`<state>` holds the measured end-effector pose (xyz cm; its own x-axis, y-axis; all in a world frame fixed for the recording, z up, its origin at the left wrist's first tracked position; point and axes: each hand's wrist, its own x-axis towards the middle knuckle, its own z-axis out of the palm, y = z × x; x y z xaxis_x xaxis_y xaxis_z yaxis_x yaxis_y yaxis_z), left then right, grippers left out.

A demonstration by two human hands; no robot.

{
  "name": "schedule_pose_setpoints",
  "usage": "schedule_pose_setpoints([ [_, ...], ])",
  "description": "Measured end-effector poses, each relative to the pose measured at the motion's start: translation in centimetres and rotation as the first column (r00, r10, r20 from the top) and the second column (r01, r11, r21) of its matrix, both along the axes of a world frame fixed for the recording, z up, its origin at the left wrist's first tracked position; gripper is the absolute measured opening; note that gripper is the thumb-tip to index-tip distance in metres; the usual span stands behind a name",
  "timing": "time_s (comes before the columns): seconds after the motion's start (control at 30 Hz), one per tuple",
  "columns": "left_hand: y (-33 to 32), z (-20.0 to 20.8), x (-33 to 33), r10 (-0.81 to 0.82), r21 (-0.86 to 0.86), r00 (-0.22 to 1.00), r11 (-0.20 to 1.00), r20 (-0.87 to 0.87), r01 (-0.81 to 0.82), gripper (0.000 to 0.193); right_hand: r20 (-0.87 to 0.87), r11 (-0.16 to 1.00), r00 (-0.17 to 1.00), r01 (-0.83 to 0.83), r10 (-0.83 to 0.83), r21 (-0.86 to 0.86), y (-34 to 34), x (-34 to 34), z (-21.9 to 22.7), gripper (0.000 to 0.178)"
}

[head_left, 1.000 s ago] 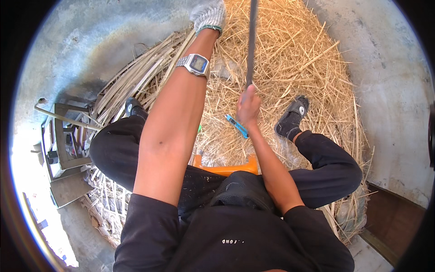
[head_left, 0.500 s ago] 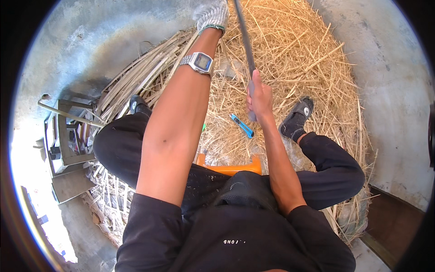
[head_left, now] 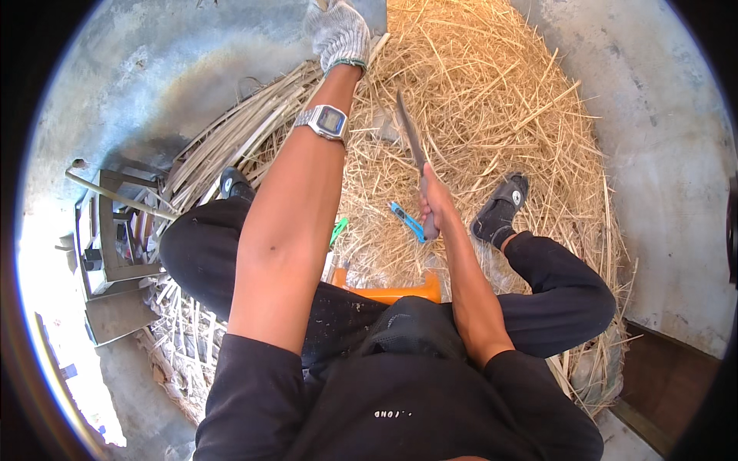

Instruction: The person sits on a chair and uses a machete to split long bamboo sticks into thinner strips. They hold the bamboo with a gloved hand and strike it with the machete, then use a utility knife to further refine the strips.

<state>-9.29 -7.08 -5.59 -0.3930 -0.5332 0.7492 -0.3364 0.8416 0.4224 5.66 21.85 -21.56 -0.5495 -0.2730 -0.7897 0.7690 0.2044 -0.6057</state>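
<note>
My right hand is closed round the handle of a long knife. The dark, narrow blade points up and away over the straw-like shavings. At the top edge is my left hand in a grey-white knitted glove, its fingers curled and partly cut off by the picture. A pale flat strip shows beside the glove; whether the hand grips it is hidden. Just left of the knife handle lies a blue box cutter. A bright green object, partly behind my left forearm, cannot be made out.
Long split strips are heaped along the left wall. An orange plastic piece lies between my legs. At far left stands a wooden frame with things inside. Concrete walls curve round both sides. My sandalled feet rest among the shavings.
My right hand has drawn the knife down towards me, and its whole blade now shows. My gloved left hand has shifted slightly left. More of the green object is uncovered.
</note>
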Motion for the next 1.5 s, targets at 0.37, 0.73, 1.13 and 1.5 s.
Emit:
schedule_pose_setpoints([
  [0.37, 5.9, 3.4, 0.1, -0.007, 0.632, 0.812, 0.624, -0.583, 0.459, 0.025, -0.182, 0.978, 0.983, 0.023, 0.016, 0.208, 0.1, 2.8, -6.7, 0.068],
  [0.73, -0.4, -3.3, -2.5, -0.034, 0.547, 0.728, 0.636, -0.685, 0.544, 0.026, -0.459, 0.995, 0.888, 0.064, -0.018, 0.083, -1.7, -0.8, 5.6, 0.060],
  [1.13, 8.3, 3.2, 0.0, -0.076, 0.386, 0.997, 0.919, -0.016, 0.076, 0.038, -0.033, 0.963, 0.998, -0.049, 0.060, 0.265, -0.4, 3.3, -5.2, 0.067],
  [1.5, 8.8, 7.3, 7.3, -0.719, 0.389, 0.606, 0.694, 0.340, 0.605, 0.053, 0.289, 0.988, 0.955, -0.022, 0.066, -0.150, 3.6, -1.0, -6.0, 0.070],
])
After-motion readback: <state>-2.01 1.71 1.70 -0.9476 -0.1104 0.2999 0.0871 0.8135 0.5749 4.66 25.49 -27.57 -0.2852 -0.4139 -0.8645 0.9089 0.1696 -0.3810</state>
